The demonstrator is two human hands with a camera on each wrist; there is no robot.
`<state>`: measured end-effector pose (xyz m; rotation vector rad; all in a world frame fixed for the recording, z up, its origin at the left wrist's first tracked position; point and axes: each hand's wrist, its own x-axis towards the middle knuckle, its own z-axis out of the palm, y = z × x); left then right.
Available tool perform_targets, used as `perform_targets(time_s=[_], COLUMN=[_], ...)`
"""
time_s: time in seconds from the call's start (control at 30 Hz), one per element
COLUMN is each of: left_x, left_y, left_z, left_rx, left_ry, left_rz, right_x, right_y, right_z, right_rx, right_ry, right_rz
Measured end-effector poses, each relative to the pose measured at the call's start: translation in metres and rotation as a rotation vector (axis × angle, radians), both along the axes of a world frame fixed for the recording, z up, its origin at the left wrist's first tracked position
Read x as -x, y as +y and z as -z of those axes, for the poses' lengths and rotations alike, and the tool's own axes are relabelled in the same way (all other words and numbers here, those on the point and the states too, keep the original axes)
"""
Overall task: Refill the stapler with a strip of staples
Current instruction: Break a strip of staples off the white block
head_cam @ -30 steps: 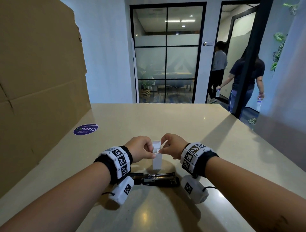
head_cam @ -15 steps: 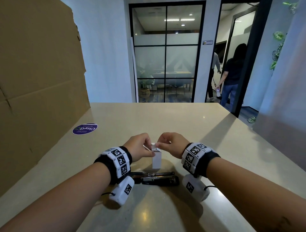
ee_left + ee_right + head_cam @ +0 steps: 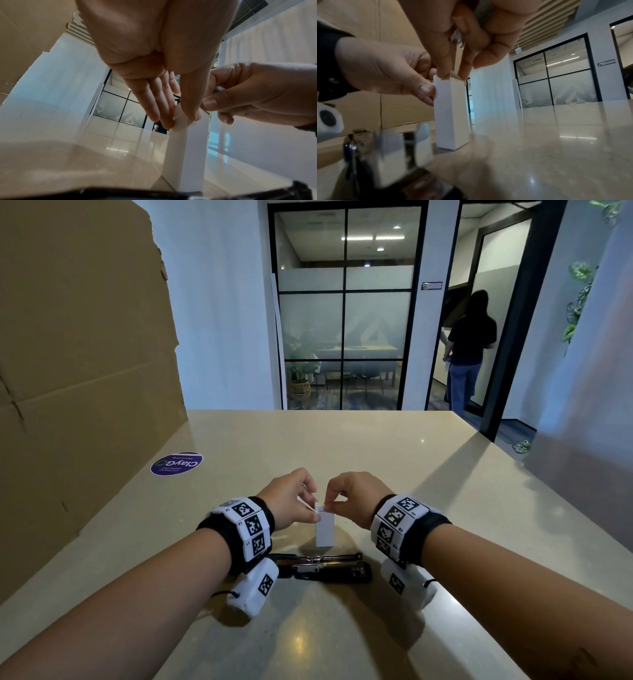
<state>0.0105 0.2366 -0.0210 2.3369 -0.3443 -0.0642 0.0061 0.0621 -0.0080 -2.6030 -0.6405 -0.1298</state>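
L hand (image 3: pixel 154 54) seen from wrist, thumb + fingertips pinching top flap of tall white card box (image 3: pixel 185 155), box upright on glossy beige table (image 3: pixel 68 169) below hand, R hand (image 3: pixel 257 97) just right of thumb, fingers curled, pinching at same box top, blurred dark edge (image 3: pixel 240 193) nearest wrist

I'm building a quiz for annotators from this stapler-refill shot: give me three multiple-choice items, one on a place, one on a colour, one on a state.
1. Where is the stapler? A. on the table, nearer the person than the white box; B. on a chair; C. on the floor.
2. What colour is the round sticker? A. red; B. purple; C. yellow.
3. How is the white box? A. lying flat; B. crushed; C. standing upright.
Key: 1 A, it lies on the box's near side; 2 B, it is purple; 3 C, it stands on end, the left hand and right hand pinching its top.
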Motion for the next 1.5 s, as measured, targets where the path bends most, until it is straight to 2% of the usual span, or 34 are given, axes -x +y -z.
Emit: perform_targets(time_s=[0.2,0.33,0.6,0.83,1.0,1.07,1.2,1.3,1.4,1.5], left_x=[-0.002,-0.002,-0.003,-0.003,-0.004,-0.004,-0.003,-0.002,0.0,0.001], left_y=[0.0,0.0,0.0,-0.001,-0.002,-0.002,-0.003,-0.002,-0.005,-0.007], left_z=[0.001,0.002,0.003,0.001,0.0,-0.001,-0.002,0.0,0.002,0.003], left_rx=[-0.024,-0.028,-0.046,-0.068,-0.119,-0.137,-0.176,-0.122,-0.009,-0.074], left_ry=[-0.024,-0.03,-0.041,-0.055,-0.075,-0.077,-0.065,0.001,0.107,0.109], left_rz=[0.003,0.009,-0.002,0.007,0.019,0.019,-0.011,-0.055,-0.083,-0.075], right_x=[0.004,0.009,0.003,0.005,0.01,0.008,0.002,0.003,0.004,0.002], right_y=[0.001,0.002,0.006,0.007,0.01,0.008,0.005,0.009,0.017,0.022], right_z=[-0.007,-0.01,-0.007,-0.013,-0.011,-0.012,-0.006,-0.002,-0.002,-0.002], right_rx=[0.069,0.061,-0.076,0.102,0.409,0.419,0.361,0.448,0.469,0.471], right_ry=[-0.03,0.018,0.1,0.044,-0.112,-0.123,0.048,0.151,0.201,0.215], right_rz=[0.005,0.014,0.09,0.067,-0.025,-0.025,0.093,0.089,0.083,0.084])
